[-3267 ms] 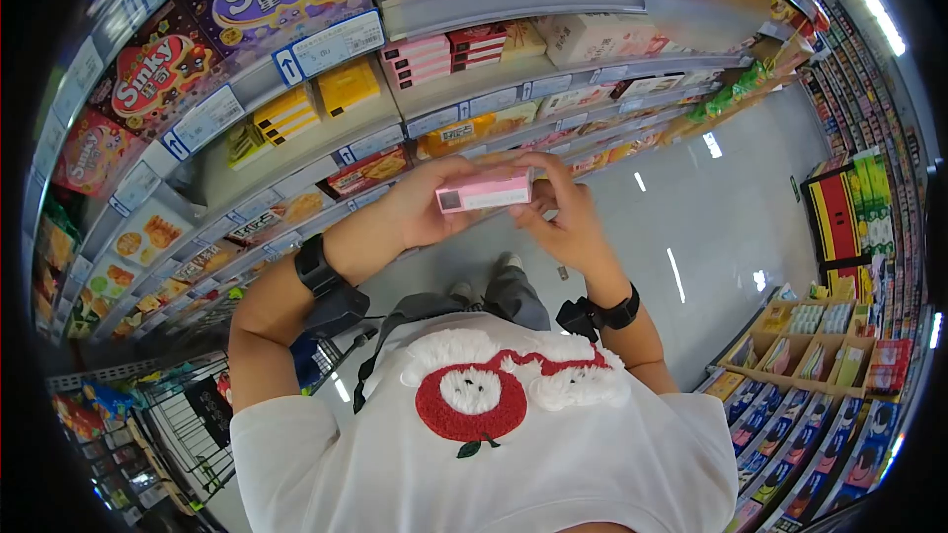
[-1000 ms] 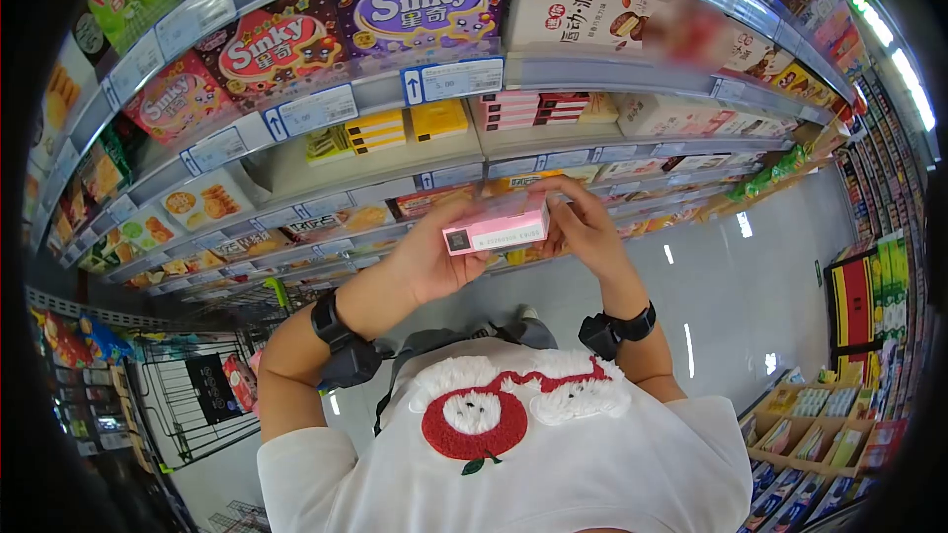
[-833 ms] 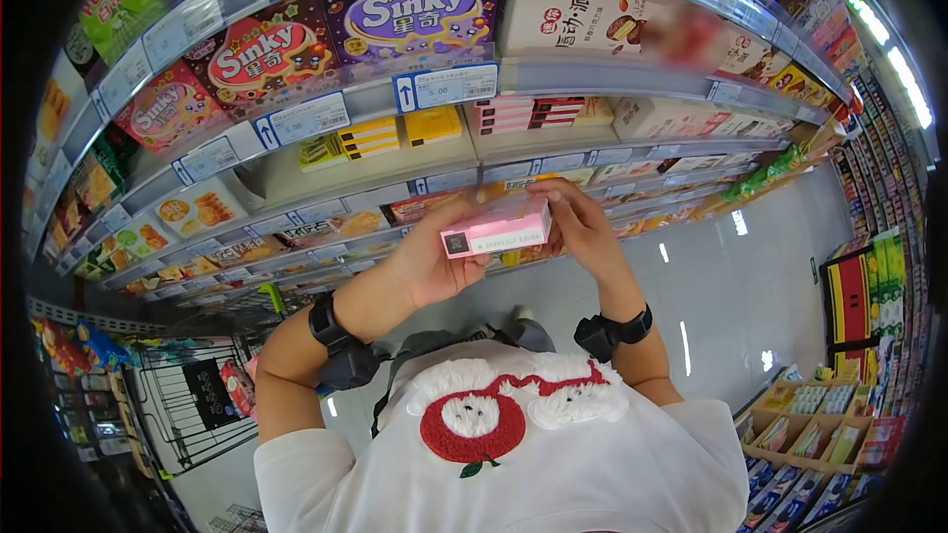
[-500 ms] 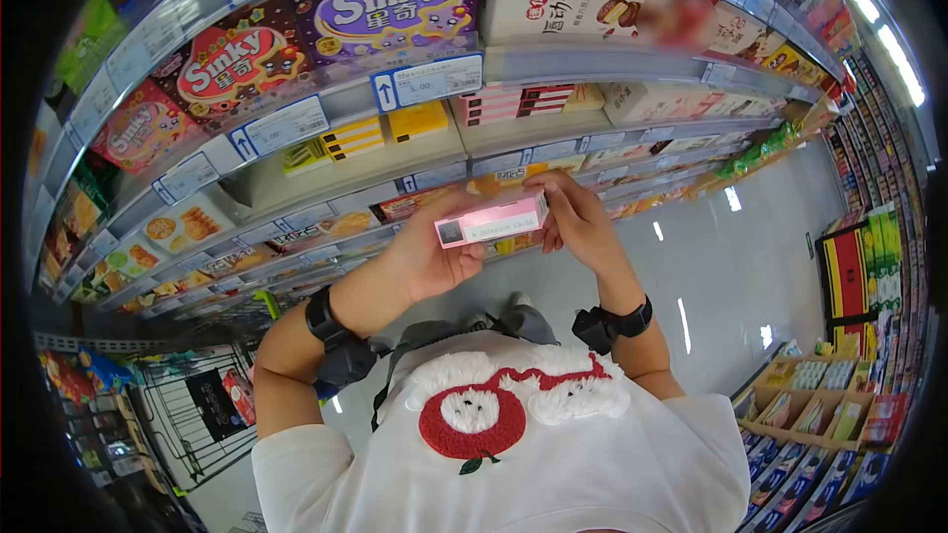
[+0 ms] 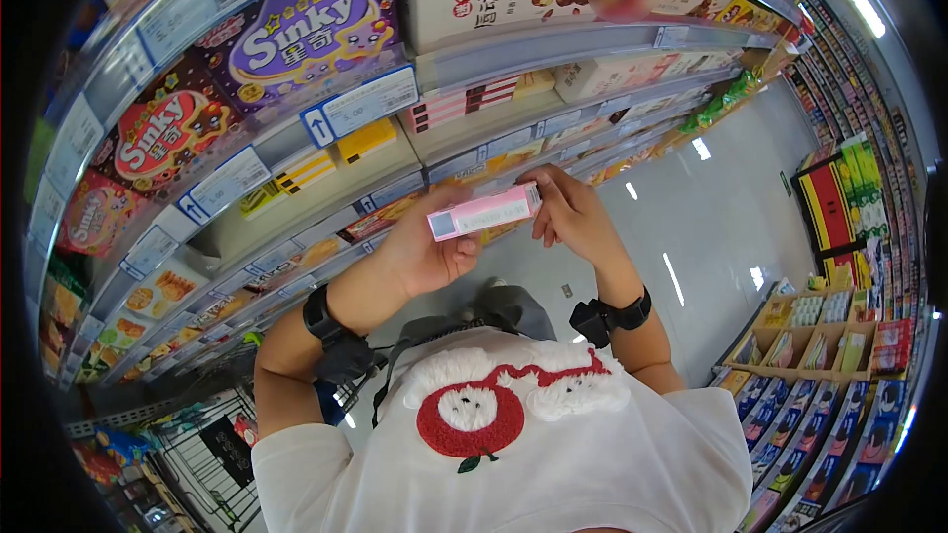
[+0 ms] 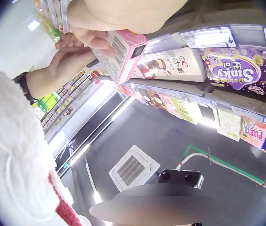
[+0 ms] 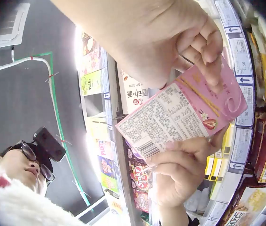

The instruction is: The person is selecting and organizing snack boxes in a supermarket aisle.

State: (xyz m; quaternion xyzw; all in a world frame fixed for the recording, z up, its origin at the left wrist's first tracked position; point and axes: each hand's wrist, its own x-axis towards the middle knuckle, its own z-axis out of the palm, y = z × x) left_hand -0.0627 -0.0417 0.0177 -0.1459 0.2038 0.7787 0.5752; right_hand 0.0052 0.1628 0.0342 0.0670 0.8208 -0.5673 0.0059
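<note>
Shelving (image 5: 494, 64) stands beyond the pink box (image 5: 484, 212), which is held between both hands, long axis running crosswise from left hand (image 5: 416, 252) to right hand (image 5: 575, 217). Left hand, covering more of the box: grips the near-left end. Right hand: curled fingers touch the opposite end; whether they pinch cannot be told

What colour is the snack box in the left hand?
Pink snack box with a white printed panel; clearest in the right wrist view.
</note>
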